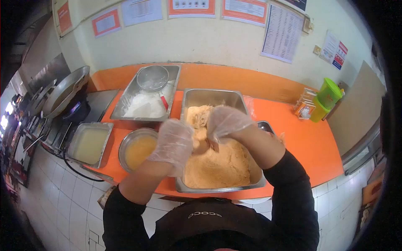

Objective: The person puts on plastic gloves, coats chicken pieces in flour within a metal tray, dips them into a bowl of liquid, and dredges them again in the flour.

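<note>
At an orange counter [303,150], a person's left hand [173,138] and right hand [227,124], both in plastic gloves, come close together above orange flour [217,169] in a steel pan [213,96], fingers curled; whether either grips anything cannot be told. To the left sits a bowl [122,151] of orange liquid [139,150]. Clumps [199,115] lie toward the pan's far end. Farther back, a tray [140,119] holds white flour [144,105] and a sieve [153,78].

On the table [301,146], I see flour [217,167] in the middle tray [222,189]. Left of it is a bowl [122,151] of liquid [140,150], then a pan [106,146]. Behind the bowl, powder [144,105] and a sieve [153,78] lie in the far tray [140,119]. Far right, 2 buckets [329,93] stand beside a rack [305,102].
</note>
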### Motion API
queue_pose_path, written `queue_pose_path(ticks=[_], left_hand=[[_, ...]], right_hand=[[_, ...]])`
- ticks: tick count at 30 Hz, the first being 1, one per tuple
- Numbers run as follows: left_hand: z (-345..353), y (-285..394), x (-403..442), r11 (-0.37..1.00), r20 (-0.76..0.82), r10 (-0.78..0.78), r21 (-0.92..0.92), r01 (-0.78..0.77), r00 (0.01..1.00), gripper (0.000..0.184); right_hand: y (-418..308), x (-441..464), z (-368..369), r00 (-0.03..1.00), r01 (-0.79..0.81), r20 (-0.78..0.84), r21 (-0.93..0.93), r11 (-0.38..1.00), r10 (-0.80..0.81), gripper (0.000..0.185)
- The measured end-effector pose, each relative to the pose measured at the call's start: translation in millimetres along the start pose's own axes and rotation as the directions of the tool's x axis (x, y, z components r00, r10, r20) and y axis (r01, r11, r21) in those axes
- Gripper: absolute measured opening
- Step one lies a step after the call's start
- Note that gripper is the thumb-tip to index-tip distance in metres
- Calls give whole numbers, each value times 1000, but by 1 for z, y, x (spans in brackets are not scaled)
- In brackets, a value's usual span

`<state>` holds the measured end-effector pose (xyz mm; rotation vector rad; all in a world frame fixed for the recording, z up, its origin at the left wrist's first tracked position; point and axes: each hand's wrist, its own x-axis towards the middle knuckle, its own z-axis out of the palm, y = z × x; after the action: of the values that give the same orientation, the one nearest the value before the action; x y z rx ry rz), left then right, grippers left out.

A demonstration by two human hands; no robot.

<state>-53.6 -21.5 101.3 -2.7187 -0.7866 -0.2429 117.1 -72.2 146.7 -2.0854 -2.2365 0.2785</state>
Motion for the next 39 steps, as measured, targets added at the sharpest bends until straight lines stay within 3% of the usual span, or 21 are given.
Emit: queue_pose_path(ticks=[1, 3, 5, 8, 11, 14, 17, 20, 23, 27, 30, 32, 33, 35, 36, 38, 39], left_hand=[[5, 13, 4, 999, 92, 32, 0, -32, 995, 10], [25, 33, 12, 976, 161, -68, -193, 99, 985, 9], [75, 46, 27, 957, 253, -43, -266, 112, 966, 9], [116, 53, 51, 946, 286, -119, -260, 196, 951, 11], [134, 33, 86, 908, 218, -235, -298, 294, 947, 14], [156, 16, 120, 837, 192, -361, -364, 408, 913, 17], [189, 5, 160, 658, 288, -509, -479, 582, 812, 20], [228, 9, 195, 627, 407, -509, -428, 651, 758, 23], [212, 20, 207, 607, 460, -539, -368, 704, 705, 23], [245, 18, 219, 695, 481, -475, -309, 649, 738, 28], [280, 7, 229, 744, 480, -397, -331, 581, 782, 28], [283, -5, 236, 710, 485, -370, -402, 578, 792, 31], [286, -11, 233, 682, 455, -315, -501, 532, 833, 32], [291, -25, 229, 602, 366, -212, -682, 416, 906, 35], [303, -31, 234, 701, 324, -147, -633, 330, 934, 36], [328, -44, 241, 850, 257, -8, -507, 142, 966, 38], [321, -49, 237, 882, 309, 14, -452, 133, 951, 38]], right_hand=[[1, -15, -2, 992, -54, 116, 55, 997, 47, 20], [26, -13, 26, 966, -12, 256, -106, 994, 39, 21], [45, -9, 50, 913, 14, 402, -198, 980, 69, 27], [88, 6, 94, 965, -152, 214, -26, 988, 154, 28], [153, 62, 139, 966, -190, 150, -147, 971, 212, 28], [199, 103, 144, 922, -375, -84, 39, 926, 377, 28], [186, 115, 95, 871, -482, 123, 26, 876, 476, 30], [185, 132, 97, 816, -575, 39, 172, 800, 577, 32], [245, 185, 170, 865, -501, 61, 171, 848, 499, 33], [260, 198, 185, 884, -467, 128, 172, 867, 450, 33], [240, 185, 163, 816, -550, 55, 377, 745, 575, 27], [228, 175, 129, 929, -353, 114, -6, 936, 351, 27], [224, 172, 121, 955, -204, 175, -194, 960, 238, 27], [226, 172, 126, 950, -295, 93, -42, 955, 298, 26], [226, 171, 128, 942, -334, 56, 37, 942, 331, 25], [203, 155, 108, 976, -215, 18, -98, 972, 218, 22], [192, 147, 97, 987, -155, 6, -165, 974, 158, 21]])
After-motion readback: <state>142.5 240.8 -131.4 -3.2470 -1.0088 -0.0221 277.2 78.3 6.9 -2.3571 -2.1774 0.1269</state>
